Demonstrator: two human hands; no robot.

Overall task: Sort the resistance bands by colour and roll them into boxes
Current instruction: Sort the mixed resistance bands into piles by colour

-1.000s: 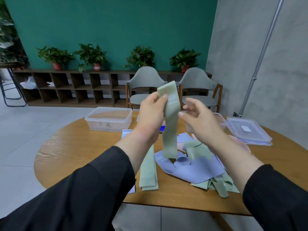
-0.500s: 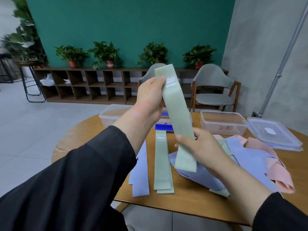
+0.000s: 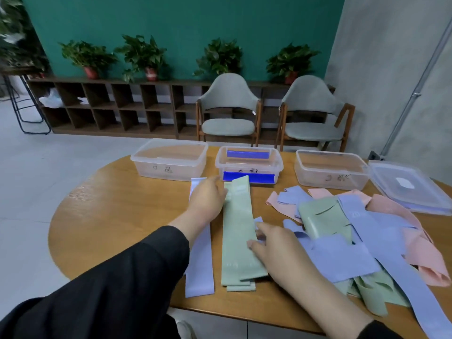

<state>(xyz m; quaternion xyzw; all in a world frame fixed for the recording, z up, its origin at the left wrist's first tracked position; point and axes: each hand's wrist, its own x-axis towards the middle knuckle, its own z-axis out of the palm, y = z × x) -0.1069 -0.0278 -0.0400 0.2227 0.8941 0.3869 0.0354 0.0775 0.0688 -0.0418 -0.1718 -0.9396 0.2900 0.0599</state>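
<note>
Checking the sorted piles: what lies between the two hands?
In the head view, the flat green bands lie between the left hand and right hand; both touch them.

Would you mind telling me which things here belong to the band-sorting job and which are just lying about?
Job: green band stack under left hand and right hand; lilac band; mixed band pile; three clear boxes.
Lying about: box lid; chairs; potted plants; shelf.

Three boxes in row at table back; lid right of them. Flat band stack before middle box; loose band heap right of stack.
</note>
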